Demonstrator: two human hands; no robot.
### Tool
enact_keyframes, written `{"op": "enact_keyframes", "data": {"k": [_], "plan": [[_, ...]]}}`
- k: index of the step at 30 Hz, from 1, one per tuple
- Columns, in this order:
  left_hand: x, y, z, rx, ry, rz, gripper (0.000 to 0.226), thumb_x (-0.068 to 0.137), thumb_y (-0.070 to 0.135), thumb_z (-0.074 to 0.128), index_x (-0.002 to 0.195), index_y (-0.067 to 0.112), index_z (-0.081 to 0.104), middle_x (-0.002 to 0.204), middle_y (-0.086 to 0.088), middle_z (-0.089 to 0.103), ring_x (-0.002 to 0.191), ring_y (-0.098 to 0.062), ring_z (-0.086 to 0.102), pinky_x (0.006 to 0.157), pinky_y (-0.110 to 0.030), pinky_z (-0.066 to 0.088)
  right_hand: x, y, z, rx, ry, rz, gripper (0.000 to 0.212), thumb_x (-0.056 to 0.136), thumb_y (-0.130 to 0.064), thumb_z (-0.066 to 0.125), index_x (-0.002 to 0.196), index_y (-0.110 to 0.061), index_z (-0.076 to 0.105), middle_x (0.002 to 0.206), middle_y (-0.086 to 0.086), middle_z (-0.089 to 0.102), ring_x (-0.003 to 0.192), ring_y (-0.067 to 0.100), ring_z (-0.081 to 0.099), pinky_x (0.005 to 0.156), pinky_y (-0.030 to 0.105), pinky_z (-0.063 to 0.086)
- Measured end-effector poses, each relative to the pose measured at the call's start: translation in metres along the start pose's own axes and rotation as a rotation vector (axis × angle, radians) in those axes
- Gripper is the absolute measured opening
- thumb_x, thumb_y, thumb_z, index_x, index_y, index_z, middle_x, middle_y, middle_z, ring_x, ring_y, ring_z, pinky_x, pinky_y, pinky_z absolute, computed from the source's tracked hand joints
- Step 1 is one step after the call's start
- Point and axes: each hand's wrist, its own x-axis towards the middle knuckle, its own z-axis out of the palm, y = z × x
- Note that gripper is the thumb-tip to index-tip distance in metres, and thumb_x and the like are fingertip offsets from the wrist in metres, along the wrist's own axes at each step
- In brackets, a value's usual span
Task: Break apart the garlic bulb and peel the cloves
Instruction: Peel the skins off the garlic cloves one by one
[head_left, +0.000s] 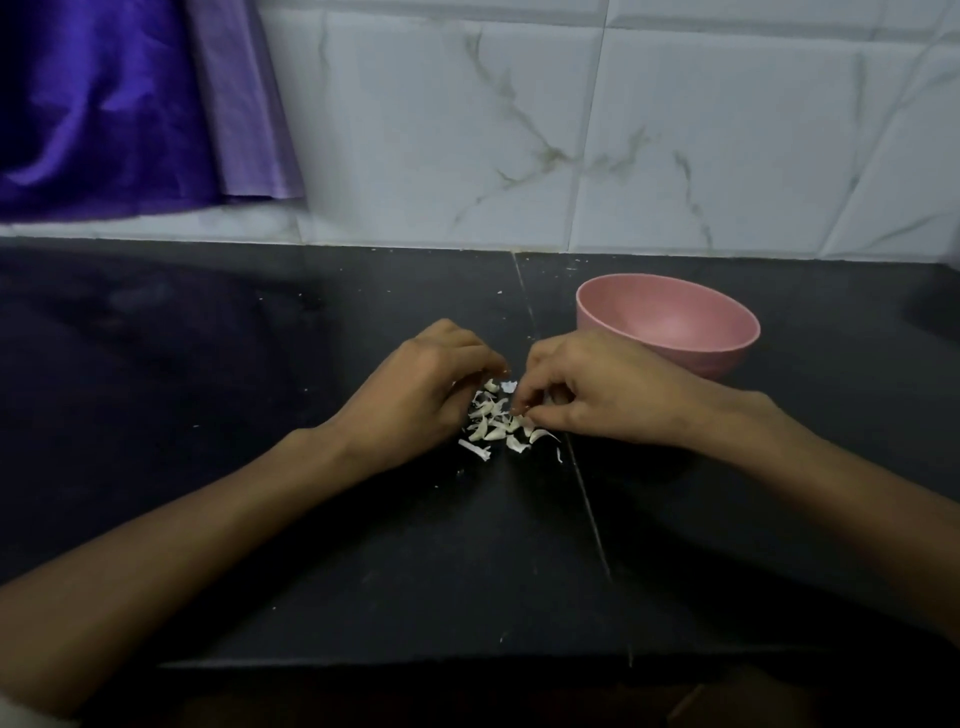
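Far left at about 10 o'clock there's a purple cloth (104, 104) hanging down over the white marbled tile wall (571, 130), its bottom edge stopping just above the dark countertop (208, 364).

Moving in, the left hand (421, 387) comes up from 7 o'clock and sits just left of centre, knuckles up, fingers curled down and inward toward the middle. Can't honestly tell if it's got a clove or a bit of skin in there, since the fingertips are tucked under and hidden.

Right between the two hands, dead centre, is the pile of garlic peels (493, 421): small white curly scraps lying flat on the counter. The scatter runs roughly 11 to 5 o'clock, a couple of longer strips at the near edge pointing the same way. No whole bulb or bare clove I can make out, so no long axis to give for those.

The right hand (597, 400) comes in from 4 o'clock, fingers bent, thumb and fingertips pinched together right at the pile's right edge. Looks like they're nipping something pale there, too small to say if it's peel or clove.

Behind that hand, at about 1 o'clock, a pink bowl (670, 325) stands upright.
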Motion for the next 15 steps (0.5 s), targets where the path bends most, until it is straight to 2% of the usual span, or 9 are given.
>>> {"op": "enact_keyframes", "data": {"k": [4,9,15], "plan": [[0.0026,0.0015,0.0045,-0.001,0.010,-0.005,0.031,0.081,0.004,0.051,0.103,0.011,0.073,0.098,-0.001,0.070,0.096,-0.016,0.057,0.079,-0.030,0.049,0.0029,0.0017,-0.0003,-0.026,-0.019,-0.012,0.015,0.089,-0.025,0.069,0.102,-0.024,0.077,0.073,-0.022,0.044,0.063,-0.010,0.046,0.069,0.033,0.050],[0.0013,0.0005,0.0077,-0.014,0.034,-0.015,0.030,0.081,0.003,0.053,0.103,0.008,0.072,0.097,-0.001,0.069,0.094,-0.010,0.052,0.077,-0.017,0.041,0.0058,0.0026,0.0013,-0.042,-0.039,-0.039,0.019,0.089,-0.023,0.066,0.106,-0.023,0.075,0.075,-0.020,0.043,0.063,-0.012,0.041,0.069,0.030,0.047],[-0.0008,0.0016,0.0035,-0.040,0.060,-0.082,0.028,0.086,0.011,0.053,0.108,0.012,0.071,0.099,0.006,0.068,0.095,-0.010,0.054,0.078,-0.016,0.042,0.0082,0.0064,0.0073,-0.048,0.012,-0.063,0.015,0.087,-0.021,0.068,0.099,-0.023,0.075,0.078,-0.019,0.044,0.064,-0.010,0.043,0.065,0.028,0.046]]}}
